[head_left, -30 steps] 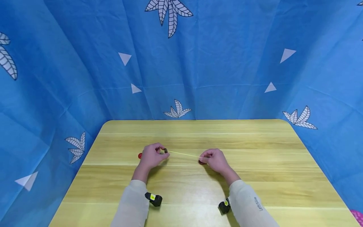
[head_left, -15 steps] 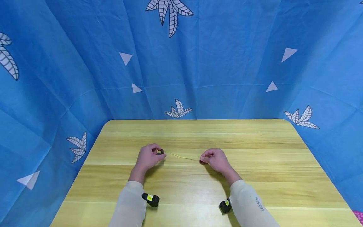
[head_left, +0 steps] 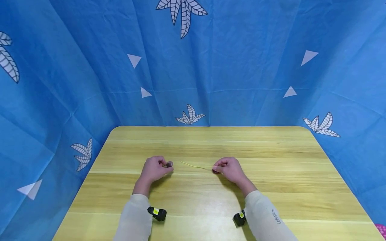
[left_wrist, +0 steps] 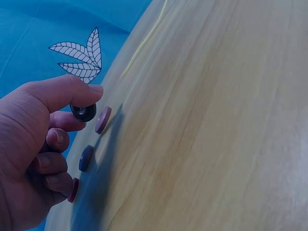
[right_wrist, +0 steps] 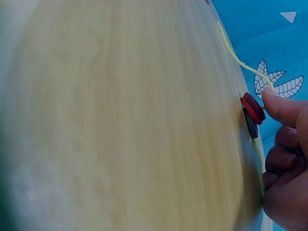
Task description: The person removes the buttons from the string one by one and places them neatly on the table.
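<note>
My left hand (head_left: 153, 169) pinches a small, dark, round button (left_wrist: 83, 113) between thumb and forefinger, a little above the table. Under and beside it lie a mauve disc (left_wrist: 103, 120), a dark blue one (left_wrist: 86, 158) and a red one (left_wrist: 73, 190) partly behind the fingers. To the right, my right hand (head_left: 230, 170) pinches a yellow string (head_left: 193, 165) with thumb and forefinger; its free end reaches left, slightly bent. Red discs (right_wrist: 252, 108) and a black disc (right_wrist: 250, 123) sit on the string just below the right fingertips.
The wooden table (head_left: 193, 201) spreads under both hands. A blue cloth (head_left: 241, 60) with leaf prints hangs behind and at the sides. Each sleeve carries a black wrist camera, the left one (head_left: 161, 215) and the right one (head_left: 239, 219).
The string was stretched straight to my left fingers; now its left end is free and slack. My left hand has drawn back left and picked a dark button. The right hand has stayed put.
</note>
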### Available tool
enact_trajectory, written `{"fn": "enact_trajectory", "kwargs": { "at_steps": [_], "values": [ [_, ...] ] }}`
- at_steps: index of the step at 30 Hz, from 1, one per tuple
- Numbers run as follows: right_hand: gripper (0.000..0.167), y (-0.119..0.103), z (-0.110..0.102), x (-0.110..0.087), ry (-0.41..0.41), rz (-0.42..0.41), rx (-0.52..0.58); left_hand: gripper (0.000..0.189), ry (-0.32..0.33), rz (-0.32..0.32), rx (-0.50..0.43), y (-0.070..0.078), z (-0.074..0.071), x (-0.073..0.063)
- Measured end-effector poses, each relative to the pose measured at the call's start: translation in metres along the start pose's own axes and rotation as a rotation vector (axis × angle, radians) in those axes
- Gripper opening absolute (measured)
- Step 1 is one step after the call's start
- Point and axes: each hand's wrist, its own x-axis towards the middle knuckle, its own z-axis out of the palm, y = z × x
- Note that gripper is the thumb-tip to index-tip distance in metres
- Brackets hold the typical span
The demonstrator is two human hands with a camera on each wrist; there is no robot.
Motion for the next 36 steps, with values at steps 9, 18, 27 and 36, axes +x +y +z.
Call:
{"fn": "enact_trajectory", "kwargs": {
  "at_steps": [9, 18, 27, 36],
  "values": [
    [0.005, 0.0, -0.002, 0.0, 0.008, 0.004, -0.009, 0.03, -0.035, -0.021, 0.015, 0.002, -0.003, -0.005],
    [0.005, 0.001, -0.001, 0.0, 0.006, 0.009, 0.0, 0.03, -0.081, -0.027, 0.128, 0.007, -0.007, -0.011],
    [0.005, 0.0, -0.001, -0.001, 0.003, 0.011, -0.003, 0.026, -0.082, -0.015, 0.141, 0.004, -0.005, -0.013],
    [0.005, 0.0, -0.001, 0.0, 0.001, 0.01, 0.004, 0.025, -0.06, 0.021, 0.086, -0.006, -0.002, -0.014]
  ]
}}
